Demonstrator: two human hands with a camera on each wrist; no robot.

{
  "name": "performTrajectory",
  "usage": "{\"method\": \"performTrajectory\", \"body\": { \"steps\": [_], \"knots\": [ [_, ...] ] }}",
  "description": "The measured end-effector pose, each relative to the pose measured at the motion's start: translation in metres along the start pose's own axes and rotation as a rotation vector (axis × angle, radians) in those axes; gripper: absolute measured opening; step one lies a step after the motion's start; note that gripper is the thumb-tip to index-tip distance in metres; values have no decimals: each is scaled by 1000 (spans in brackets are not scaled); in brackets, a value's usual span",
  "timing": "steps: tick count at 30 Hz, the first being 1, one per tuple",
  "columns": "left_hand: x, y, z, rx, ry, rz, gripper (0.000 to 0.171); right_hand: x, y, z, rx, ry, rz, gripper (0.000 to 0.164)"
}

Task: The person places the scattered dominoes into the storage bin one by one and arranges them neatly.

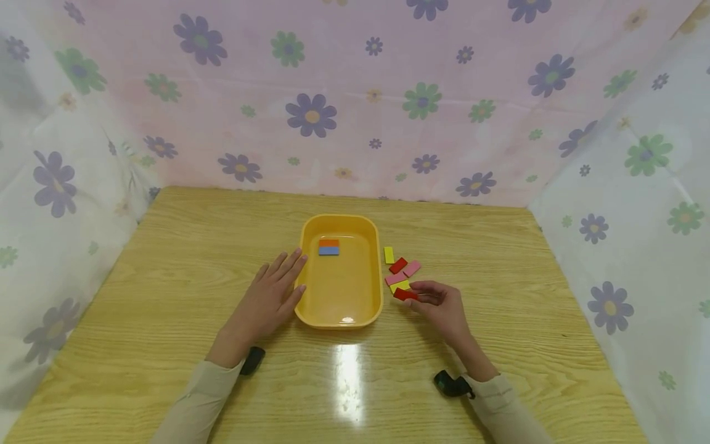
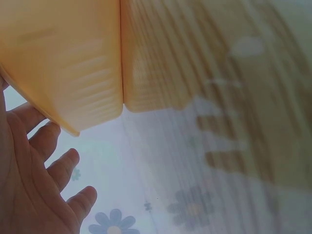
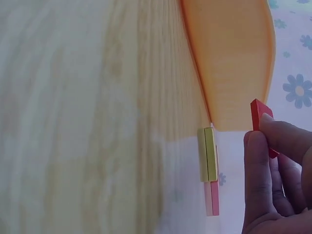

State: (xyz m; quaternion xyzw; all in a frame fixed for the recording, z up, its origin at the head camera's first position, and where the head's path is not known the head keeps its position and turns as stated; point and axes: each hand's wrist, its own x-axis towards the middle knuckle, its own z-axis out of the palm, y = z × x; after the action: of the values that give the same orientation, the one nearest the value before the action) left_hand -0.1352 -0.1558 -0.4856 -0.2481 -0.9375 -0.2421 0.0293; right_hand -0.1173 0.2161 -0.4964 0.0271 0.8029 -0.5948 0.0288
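My right hand (image 1: 442, 308) pinches a red block (image 3: 262, 117) between thumb and fingers, just above a small group of flat blocks. In that group lie a yellow block (image 1: 400, 286), a pink block (image 1: 396, 279), a second pink block (image 1: 412, 268), another red block (image 1: 398, 266) and another yellow block (image 1: 389, 254). Fingers of my left hand (image 1: 269, 299) are straight and spread at the left rim of a yellow tray (image 1: 339, 322). Inside the tray, an orange block (image 1: 329, 243) and a blue block (image 1: 329, 251) lie side by side, long edges together.
The wooden table (image 1: 222, 228) is bounded at the back and sides by hanging flowered cloth (image 1: 355, 74). Black wrist devices, one on the left (image 1: 252, 361) and one on the right (image 1: 452, 383), sit at the sleeve cuffs, low over the table.
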Motion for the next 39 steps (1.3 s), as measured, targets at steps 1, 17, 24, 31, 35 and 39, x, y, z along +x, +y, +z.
{"method": "performTrajectory", "body": {
  "steps": [1, 17, 24, 31, 35, 39],
  "knots": [
    [0, 0, 0, 0, 0, 0, 61, 0, 0, 1, 7, 4, 6, 36],
    [-4, 2, 2, 5, -23, -9, 61, -13, -11, 17, 180, 125, 59, 40],
    [-4, 2, 3, 5, -4, -4, 60, -17, -22, 28, 270, 97, 39, 42],
    [-2, 2, 2, 13, 10, 1, 60, -14, -35, 38, 304, -20, 19, 41],
    [-1, 2, 2, 18, 30, 15, 59, -12, -43, 44, 311, -32, 10, 38],
    [1, 1, 2, 19, 29, 15, 59, -10, -52, 51, 358, -25, -3, 40]
  ]
}}
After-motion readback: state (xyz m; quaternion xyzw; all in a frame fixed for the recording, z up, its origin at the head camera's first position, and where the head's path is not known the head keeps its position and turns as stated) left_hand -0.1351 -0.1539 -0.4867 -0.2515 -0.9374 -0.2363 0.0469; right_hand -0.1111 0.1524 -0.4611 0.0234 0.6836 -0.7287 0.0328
